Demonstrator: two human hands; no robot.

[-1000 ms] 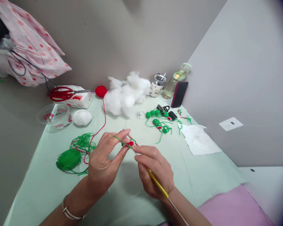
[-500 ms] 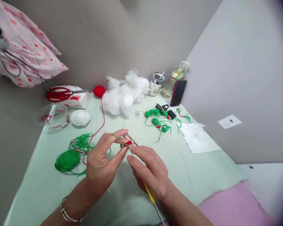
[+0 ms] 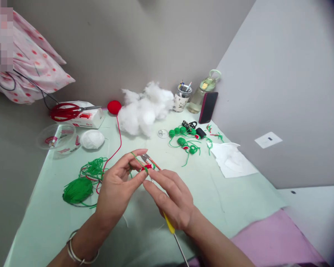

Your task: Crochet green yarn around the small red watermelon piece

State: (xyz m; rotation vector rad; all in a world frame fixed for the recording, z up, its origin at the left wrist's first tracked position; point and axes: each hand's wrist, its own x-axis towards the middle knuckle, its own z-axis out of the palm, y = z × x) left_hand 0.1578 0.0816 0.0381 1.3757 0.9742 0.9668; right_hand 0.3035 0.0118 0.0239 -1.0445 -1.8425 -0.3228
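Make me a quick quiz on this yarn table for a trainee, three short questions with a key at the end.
1. What does the right hand hold?
A. the phone
B. the yellow-handled hook
C. the water bottle
2. True or false: in the picture, the red yarn ball is left of the white stuffing.
3. Fill the gap: at the left hand, the yarn crossing the index finger is ____.

Key: 1. B; 2. True; 3. green

Single view, from the camera worn on this person's head: it looks forward and down over the worktop [image 3: 222, 196] from its near side. The left hand [image 3: 115, 187] and right hand [image 3: 172, 200] lie close, below mid-frame; farther off, the grey back wall [image 3: 105, 44] and a paler side wall [image 3: 289, 81] bound the field.
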